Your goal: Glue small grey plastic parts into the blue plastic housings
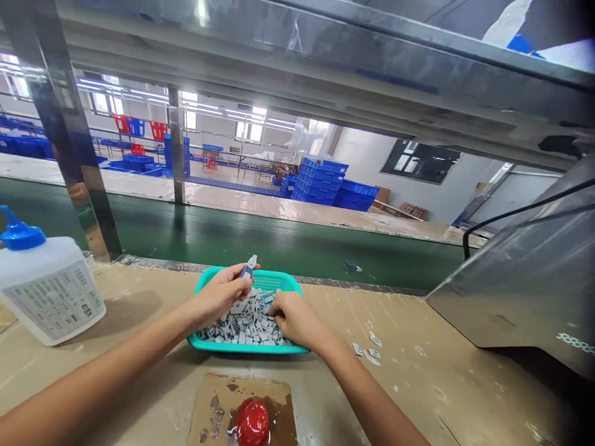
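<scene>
The left hand (222, 293) is holding up a small blue-and-grey piece (248, 270) above the far left part of a teal basket (251, 349), its fingers pinching the piece with the pale tip pointing upward. The right hand (294, 317) is resting inside the same basket at its right side, its fingers curling down among a heap of small grey parts (244, 325); whether they are gripping one of these cannot be told, as the fingertips are hiding in the heap. The basket is standing on a brown worktop (153, 387), near the edge of a green belt (279, 238) that is running across behind it. A few loose grey parts (373, 353) are lying on the worktop beside the right forearm. In front of the basket, a shiny red round object (253, 421) is sitting on a wet-looking brown board (199, 412). At the far left, a white bottle (53, 291) with a blue cap is standing on the worktop. A small dark object (352, 267) is lying on the belt, and blue crates (318, 181) are standing stacked beyond it.
</scene>
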Motion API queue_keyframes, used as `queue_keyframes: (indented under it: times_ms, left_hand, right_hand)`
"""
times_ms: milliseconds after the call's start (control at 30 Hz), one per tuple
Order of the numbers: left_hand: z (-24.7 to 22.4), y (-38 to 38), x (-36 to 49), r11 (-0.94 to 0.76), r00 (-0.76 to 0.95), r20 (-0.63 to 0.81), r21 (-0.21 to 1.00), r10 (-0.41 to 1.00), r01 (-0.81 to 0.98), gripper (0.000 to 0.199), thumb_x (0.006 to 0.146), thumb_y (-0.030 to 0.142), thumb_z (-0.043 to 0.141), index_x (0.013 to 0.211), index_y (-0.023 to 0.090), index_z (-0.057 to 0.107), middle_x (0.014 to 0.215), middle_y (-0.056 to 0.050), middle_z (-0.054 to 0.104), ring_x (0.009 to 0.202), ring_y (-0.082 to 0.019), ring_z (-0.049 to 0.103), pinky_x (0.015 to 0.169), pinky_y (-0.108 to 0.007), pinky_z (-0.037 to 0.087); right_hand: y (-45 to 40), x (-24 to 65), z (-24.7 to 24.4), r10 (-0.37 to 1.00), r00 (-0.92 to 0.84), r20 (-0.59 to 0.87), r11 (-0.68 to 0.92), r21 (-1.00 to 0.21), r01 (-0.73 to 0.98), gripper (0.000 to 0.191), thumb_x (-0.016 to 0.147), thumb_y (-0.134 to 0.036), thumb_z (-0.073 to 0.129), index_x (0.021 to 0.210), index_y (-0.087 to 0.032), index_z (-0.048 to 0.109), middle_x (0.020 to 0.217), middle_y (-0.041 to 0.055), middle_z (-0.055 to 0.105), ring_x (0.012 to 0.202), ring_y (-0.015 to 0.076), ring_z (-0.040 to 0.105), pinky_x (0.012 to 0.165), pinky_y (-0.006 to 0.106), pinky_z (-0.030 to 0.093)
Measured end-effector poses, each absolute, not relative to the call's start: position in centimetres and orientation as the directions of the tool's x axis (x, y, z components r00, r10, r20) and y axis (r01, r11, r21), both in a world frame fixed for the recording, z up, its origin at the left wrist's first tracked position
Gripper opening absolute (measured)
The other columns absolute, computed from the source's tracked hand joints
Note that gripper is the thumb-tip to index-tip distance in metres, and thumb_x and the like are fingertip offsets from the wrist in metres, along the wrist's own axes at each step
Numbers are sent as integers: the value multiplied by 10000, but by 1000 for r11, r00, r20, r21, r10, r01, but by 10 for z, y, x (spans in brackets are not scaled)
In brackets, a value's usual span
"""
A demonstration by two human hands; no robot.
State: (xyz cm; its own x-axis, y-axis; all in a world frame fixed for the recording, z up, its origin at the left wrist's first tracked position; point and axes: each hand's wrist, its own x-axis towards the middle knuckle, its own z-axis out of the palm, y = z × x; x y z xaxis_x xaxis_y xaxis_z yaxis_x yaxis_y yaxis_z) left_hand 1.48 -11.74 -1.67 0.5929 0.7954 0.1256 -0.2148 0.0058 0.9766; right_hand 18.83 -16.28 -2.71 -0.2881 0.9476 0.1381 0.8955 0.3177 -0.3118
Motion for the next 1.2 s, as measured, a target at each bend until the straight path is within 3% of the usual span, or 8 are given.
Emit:
queue_keyframes:
  times_ms: [67, 133, 300, 400, 533, 800, 1100, 1200]
  left_hand:
    - [-19, -97, 9, -262, 507, 187, 962, 841, 80, 399, 727, 259, 478, 1115, 165, 473, 730, 3, 420, 613, -94, 399, 573, -209, 344]
    - [-22, -68, 1, -443, 405, 295, 828, 866, 343, 392, 736, 286, 456, 1110, 177, 491, 803, -21, 442, 711, -136, 442, 649, -242, 378]
    - [-43, 3, -26, -509, 361, 359, 614, 861, 603, 259, 664, 210, 515, 901, 142, 598, 812, -64, 482, 846, -228, 467, 784, -317, 374]
    - [-64, 21, -38, -478, 329, 356, 521, 875, 707, 350, 691, 181, 473, 1026, 126, 556, 932, -112, 523, 921, -263, 477, 844, -356, 354]
    - [-84, 26, -44, -431, 271, 388, 423, 881, 797, 499, 727, 185, 424, 1216, 84, 418, 1172, -174, 430, 1102, -301, 380, 946, -386, 279]
    - [-93, 31, -46, -369, 208, 428, 336, 879, 866, 522, 741, 208, 405, 1251, 103, 386, 1190, -169, 394, 1145, -299, 341, 963, -397, 279]
    - [-85, 19, -46, -289, 50, 497, 418, 866, 861, 498, 715, 202, 435, 1210, 150, 425, 1210, -163, 368, 1180, -349, 272, 945, -496, 271]
    - [-79, 12, -45, -311, 48, 490, 472, 870, 825, 505, 719, 187, 420, 1220, 139, 397, 1170, -153, 409, 1148, -305, 346, 928, -449, 330]
  right_hand:
    - [-166, 188, -29, 950, -270, 159, 307, -303, 902, 246, 601, 63, 457, 613, -134, 604, 667, 43, 577, 634, 147, 498, 560, 226, 354]
    - [-169, 187, -30, 950, -255, 178, 300, -310, 902, 207, 595, 51, 468, 595, -133, 564, 647, 33, 550, 631, 144, 481, 536, 213, 325]
    - [-173, 188, -29, 952, -192, 237, 274, -384, 882, 165, 610, 9, 461, 640, -147, 506, 598, -2, 502, 560, 115, 447, 469, 183, 274]
    - [-174, 190, -28, 948, -177, 266, 283, -446, 849, 164, 622, -2, 431, 657, -153, 488, 542, -28, 461, 501, 97, 432, 437, 171, 271]
    - [-175, 192, -27, 938, -168, 303, 310, -515, 799, 165, 602, -6, 410, 627, -160, 466, 537, -32, 450, 489, 94, 423, 446, 179, 279]
    - [-173, 192, -27, 924, -108, 366, 334, -636, 696, 117, 535, -58, 361, 520, -172, 383, 492, -43, 329, 477, 94, 292, 454, 208, 201]
    - [-172, 195, -26, 927, -38, 373, 346, -812, 470, 77, 580, -170, 375, 503, -169, 370, 506, -36, 313, 496, 93, 293, 461, 211, 218]
    - [-171, 197, -24, 941, 0, 339, 318, -883, 344, 49, 587, -180, 407, 542, -171, 392, 507, -45, 344, 477, 85, 332, 442, 197, 260]
